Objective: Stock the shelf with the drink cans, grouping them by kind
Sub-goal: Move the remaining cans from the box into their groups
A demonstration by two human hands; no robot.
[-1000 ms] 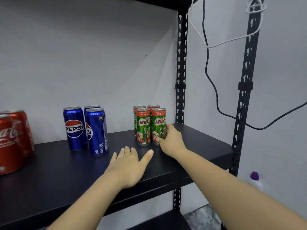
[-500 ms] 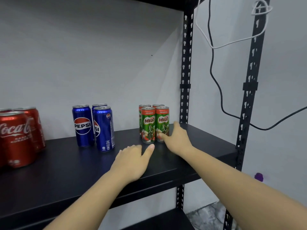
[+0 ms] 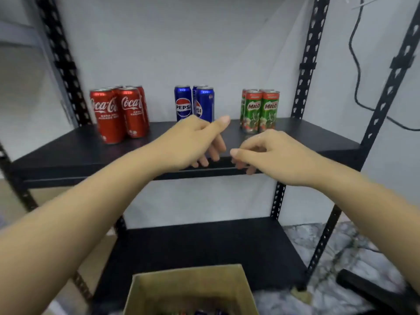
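Nothing is held by the left hand [image 3: 193, 142] or right hand [image 3: 268, 151]; another can is probably to be fetched from the box [image 3: 191, 289].

Upper shelf [image 3: 68, 153] carries three upright groups along its rear edge: Coca-Cola cans [image 3: 120, 114] toward the left corner, Pepsi cans [image 3: 195, 103] at centre, Milo cans [image 3: 260, 110] toward the right corner. Left hand [image 3: 191, 142] and right hand [image 3: 272, 153] hang loosely curled, holding nothing, before the front edge. Cardboard box [image 3: 191, 289] below.
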